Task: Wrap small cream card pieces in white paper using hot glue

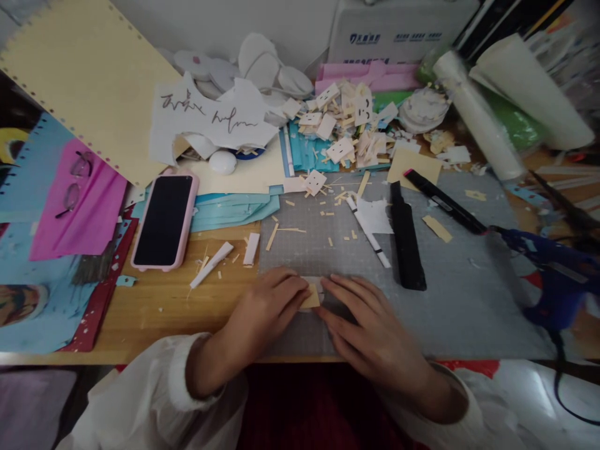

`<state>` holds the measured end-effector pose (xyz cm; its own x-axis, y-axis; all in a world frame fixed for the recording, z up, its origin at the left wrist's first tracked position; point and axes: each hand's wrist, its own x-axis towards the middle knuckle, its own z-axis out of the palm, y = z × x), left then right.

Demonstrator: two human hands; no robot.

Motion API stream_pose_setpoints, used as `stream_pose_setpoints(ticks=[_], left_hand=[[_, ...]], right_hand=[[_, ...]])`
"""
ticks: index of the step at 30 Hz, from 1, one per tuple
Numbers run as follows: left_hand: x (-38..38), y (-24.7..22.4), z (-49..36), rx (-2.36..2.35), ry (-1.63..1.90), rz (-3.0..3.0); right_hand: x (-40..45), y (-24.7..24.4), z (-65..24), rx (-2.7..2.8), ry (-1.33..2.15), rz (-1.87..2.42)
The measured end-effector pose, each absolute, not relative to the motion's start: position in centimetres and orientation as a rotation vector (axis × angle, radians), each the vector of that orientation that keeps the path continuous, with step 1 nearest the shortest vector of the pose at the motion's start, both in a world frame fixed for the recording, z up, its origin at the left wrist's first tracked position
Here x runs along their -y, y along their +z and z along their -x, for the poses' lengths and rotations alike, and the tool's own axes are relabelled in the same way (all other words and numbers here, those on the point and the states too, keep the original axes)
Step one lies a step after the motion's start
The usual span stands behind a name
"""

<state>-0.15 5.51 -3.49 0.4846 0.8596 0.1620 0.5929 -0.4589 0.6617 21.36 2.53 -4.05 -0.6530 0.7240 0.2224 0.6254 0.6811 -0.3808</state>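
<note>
A small cream paper piece (309, 300) lies on the front part of the grey cutting mat (469, 312), with a whitish piece partly visible under it. My left hand (269, 306) has its fingers closed on the paper's left edge; the thumb is mostly hidden. From the other side, my right hand (368, 319) reaches in with fingers stretched and slightly apart, the tips at the paper's right edge. Beyond my hands, a black capped cutter-like tool (407, 240), a white pen (370, 234) and a black marker (445, 203) rest on the mat.
A blue glue gun (553, 269) with a cable stands at the right. Left of the mat is a pink-cased phone (164, 219), near folded paper strips (210, 265). Small paper figures (342, 125) are heaped at the back, beside a white roll (480, 115).
</note>
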Motion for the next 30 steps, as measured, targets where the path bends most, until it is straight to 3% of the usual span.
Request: stream_pose_setpoints(ticks=[30], left_hand=[[-7.5, -0.9, 1.1, -0.826, -0.089, -2.815]], right_hand=[[-2.5, -4.2, -21.7, 2.488, 0.462, 1.023]])
